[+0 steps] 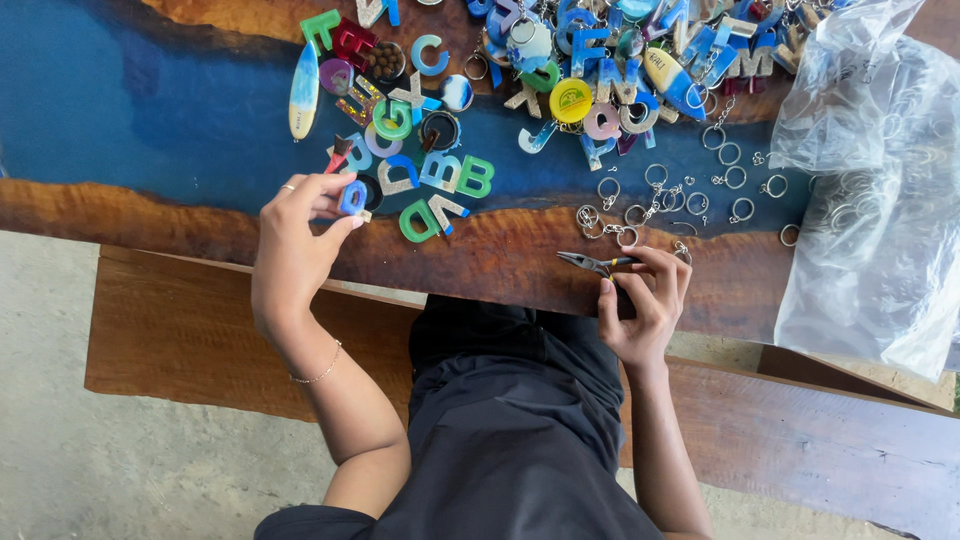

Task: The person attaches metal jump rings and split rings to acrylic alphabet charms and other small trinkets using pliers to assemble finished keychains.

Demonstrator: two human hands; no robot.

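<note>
The left hand pinches a blue letter piece at the table's near edge, beside the pile of coloured letters. The right hand grips small pliers, near about fifteen loose metal rings. One plastic bag lies to the right.

Sat at a wood worktop w/ live edge and a blue resin river down the middle. Plain brown wood bench just below, running left to right. Pale grey concrete floor underneath. Soft, even daylight, no hard shadows.
</note>
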